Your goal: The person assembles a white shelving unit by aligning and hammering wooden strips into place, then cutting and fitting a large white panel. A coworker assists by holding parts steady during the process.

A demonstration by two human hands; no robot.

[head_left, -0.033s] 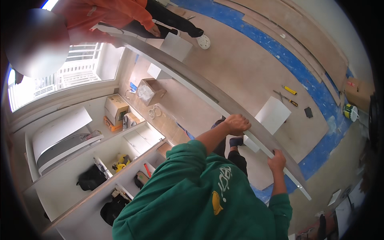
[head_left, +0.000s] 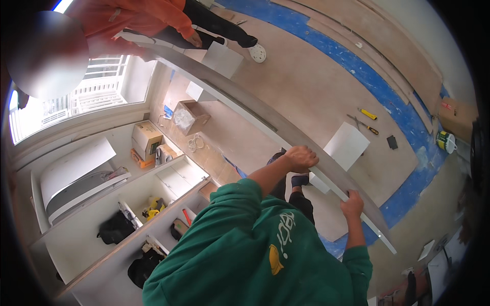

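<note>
Near end of the white-edged long board (head_left: 295, 135), slanted above the floor (head_left: 306, 86), pinched by the right hand (head_left: 352, 204). Farther along, its edge clasped by the left hand (head_left: 302, 158), fingers curled over. White piece (head_left: 347, 145) and yellow cutter (head_left: 367, 113) seen beyond. At far end, co-worker (head_left: 140, 18) noted; grip there blurred, cannot be told.

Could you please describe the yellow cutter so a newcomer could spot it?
Beyond the long board, a blue strip edges the floor. Just inside it, at the right, lies the cutter: almost all yellow, unlike the black-and-yellow screwdriver beside it.
</note>
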